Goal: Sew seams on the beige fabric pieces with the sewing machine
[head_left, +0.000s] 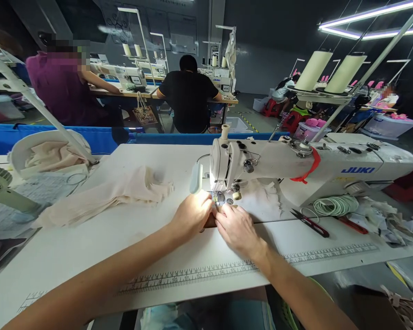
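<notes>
Both of my hands meet at the needle of a white JUKI sewing machine point(296, 162) on a white table point(158, 256). My left hand point(192, 214), lit by the machine lamp, has its fingers curled and pinched at the presser foot point(220, 198). My right hand point(237, 229) lies just right of it, fingers pressed down and pinching beside the needle. What they hold is too small to make out; a dark strip shows under the hands. Pale fabric point(261, 199) lies under the machine arm behind my right hand.
A pile of cream fabric point(113, 195) lies to the left, a small fan point(0, 185) at the far left. Thread snips point(309, 223), red-handled scissors point(351, 224) and a coil of cord point(335, 205) lie to the right. Other people sew at tables behind a blue divider point(103, 137).
</notes>
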Available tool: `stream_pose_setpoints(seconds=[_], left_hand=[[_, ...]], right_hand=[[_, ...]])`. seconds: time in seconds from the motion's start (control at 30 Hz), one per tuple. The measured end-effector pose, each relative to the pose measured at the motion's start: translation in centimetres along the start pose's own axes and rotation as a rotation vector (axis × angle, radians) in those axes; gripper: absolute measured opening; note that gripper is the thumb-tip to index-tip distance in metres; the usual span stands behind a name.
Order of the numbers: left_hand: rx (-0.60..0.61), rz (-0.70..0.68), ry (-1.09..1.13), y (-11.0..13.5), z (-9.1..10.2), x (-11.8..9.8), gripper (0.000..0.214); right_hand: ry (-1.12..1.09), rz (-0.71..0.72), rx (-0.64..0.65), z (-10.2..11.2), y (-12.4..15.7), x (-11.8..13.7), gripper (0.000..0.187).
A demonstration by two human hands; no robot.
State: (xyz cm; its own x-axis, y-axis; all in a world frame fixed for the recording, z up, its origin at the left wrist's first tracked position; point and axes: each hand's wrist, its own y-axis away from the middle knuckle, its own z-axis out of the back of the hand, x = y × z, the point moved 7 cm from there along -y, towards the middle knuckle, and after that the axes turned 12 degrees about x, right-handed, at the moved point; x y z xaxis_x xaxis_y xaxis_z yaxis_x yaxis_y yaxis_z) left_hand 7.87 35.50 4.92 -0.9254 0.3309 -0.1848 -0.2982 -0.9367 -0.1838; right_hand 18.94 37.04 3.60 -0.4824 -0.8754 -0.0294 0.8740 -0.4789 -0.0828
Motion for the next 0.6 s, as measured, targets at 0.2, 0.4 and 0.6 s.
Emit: stream_pose_setpoints(seconds=[0.2,0.4,0.6], left_hand=[[-0.077,-0.157,-0.095,2.8,-1.8,-2.4,0.029],[-0.032,-0.206,-0.193,2.5,-2.0,-2.2,0.032],[-0.040,-0.214,-0.178,1.1,-1.9,-0.9,0.035]], right_hand=[[-0.032,-0.006,-0.019,0.5,0.2,0.3,0.022],[-0.040,-0.019,-0.047,0.4,0.1,0.0,0.027],[-0.051,-0.129,-0.117,0.2,0.0,-1.9,0.025]])
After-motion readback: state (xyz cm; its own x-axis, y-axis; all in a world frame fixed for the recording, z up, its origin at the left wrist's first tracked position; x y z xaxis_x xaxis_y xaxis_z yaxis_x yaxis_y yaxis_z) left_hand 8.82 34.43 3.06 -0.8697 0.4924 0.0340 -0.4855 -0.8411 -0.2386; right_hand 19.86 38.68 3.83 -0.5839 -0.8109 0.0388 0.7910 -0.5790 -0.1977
